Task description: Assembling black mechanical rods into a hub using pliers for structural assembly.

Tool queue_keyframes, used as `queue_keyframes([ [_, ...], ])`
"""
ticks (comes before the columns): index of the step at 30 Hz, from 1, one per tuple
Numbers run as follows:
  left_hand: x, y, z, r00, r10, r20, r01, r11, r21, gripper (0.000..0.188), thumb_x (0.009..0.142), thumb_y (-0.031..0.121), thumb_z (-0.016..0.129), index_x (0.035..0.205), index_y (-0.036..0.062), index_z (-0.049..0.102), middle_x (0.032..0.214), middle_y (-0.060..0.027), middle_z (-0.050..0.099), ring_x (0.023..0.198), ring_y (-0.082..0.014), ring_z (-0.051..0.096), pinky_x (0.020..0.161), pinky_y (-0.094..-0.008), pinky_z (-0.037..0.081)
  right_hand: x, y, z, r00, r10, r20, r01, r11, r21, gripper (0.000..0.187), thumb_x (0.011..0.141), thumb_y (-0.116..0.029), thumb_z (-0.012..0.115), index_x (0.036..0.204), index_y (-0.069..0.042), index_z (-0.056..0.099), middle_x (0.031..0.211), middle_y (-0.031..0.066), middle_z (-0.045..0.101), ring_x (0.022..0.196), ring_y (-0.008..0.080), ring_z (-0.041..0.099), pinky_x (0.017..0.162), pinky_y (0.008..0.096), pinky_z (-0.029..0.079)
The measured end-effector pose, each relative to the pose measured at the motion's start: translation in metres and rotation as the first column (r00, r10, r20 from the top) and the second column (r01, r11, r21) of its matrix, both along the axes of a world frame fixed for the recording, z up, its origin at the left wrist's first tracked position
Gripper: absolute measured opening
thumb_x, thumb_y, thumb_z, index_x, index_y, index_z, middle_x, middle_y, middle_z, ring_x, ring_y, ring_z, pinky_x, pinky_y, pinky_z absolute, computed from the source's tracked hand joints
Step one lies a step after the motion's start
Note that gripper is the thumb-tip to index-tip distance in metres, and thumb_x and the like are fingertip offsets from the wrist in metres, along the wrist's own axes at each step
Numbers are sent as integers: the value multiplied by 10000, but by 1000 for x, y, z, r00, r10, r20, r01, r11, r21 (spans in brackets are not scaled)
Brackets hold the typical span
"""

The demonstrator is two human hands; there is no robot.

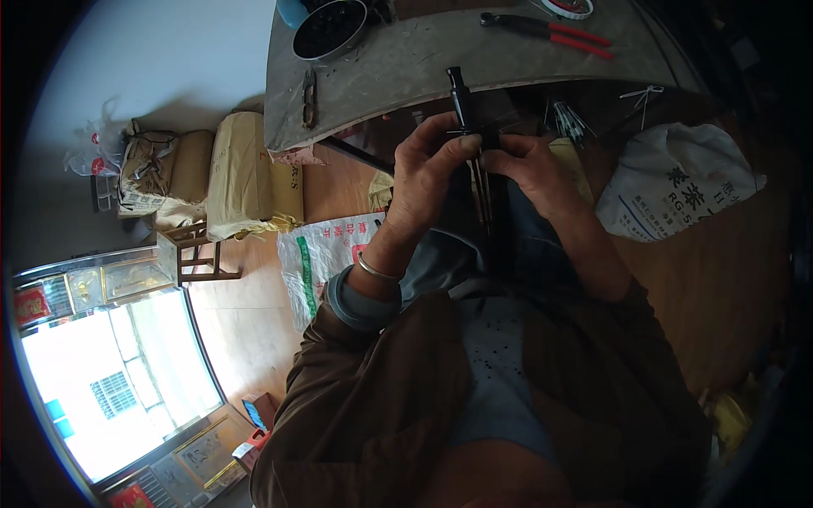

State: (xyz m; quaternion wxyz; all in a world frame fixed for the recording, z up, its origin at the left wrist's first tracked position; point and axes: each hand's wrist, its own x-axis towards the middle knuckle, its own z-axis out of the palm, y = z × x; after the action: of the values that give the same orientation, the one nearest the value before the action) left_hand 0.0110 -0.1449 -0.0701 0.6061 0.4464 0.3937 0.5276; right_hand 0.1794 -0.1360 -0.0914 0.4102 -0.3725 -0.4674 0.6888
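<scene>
Slim black tool (461, 100), pinched between both hands (421, 169) (535, 172)

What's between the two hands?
In the head view, a long, slender dark object lies between the left hand and right hand, at their fingertips.

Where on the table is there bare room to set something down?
Between the bowl of black pieces and the red-handled pliers, beyond the black shaft you're holding, the grey tabletop is mostly bare. The far-left corner is crowded, with a blue object right beside the bowl.
</scene>
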Motion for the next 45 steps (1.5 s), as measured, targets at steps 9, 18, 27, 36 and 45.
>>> queue_keyframes([
  [9,3,5,-17,927,-200,318,219,975,-26,336,896,114,628,1210,12,568,1101,-69,636,1019,-163,599,948,-310,449,10,14,-41,903,193,-384,-287,936,-204,330,819,-296,743,994,-38,636,878,1,631,819,91,612,776,278,494],
  [18,-8,23,-26,951,-302,72,289,945,153,372,880,167,660,1226,61,573,1216,-78,585,1053,-181,589,945,-333,451,-4,-4,-13,952,-19,-304,23,1000,9,379,858,-229,688,1137,-5,565,1014,46,601,921,133,594,820,287,490],
  [27,-21,43,6,664,218,-715,283,812,510,336,851,238,698,1132,79,607,1252,-77,500,1069,-223,546,892,-402,463,-2,-7,-3,912,-51,-406,-34,979,-199,269,879,-191,645,1093,-39,584,879,67,614,770,157,612,681,303,507],
  [36,18,-66,66,880,-474,-5,471,872,135,381,843,66,675,1192,-36,560,933,-61,630,845,-100,602,758,-259,471,-7,-9,7,952,-233,-199,204,967,-155,226,885,-194,639,1054,-48,602,887,16,621,795,95,584,708,243,470],
  [45,23,11,26,952,226,-209,-203,971,125,240,806,35,704,1037,-18,662,871,-24,679,775,-73,607,704,-213,484,-35,-5,0,891,-449,-70,445,833,330,321,873,-48,637,1186,-6,578,987,19,615,877,73,578,748,220,475],
])
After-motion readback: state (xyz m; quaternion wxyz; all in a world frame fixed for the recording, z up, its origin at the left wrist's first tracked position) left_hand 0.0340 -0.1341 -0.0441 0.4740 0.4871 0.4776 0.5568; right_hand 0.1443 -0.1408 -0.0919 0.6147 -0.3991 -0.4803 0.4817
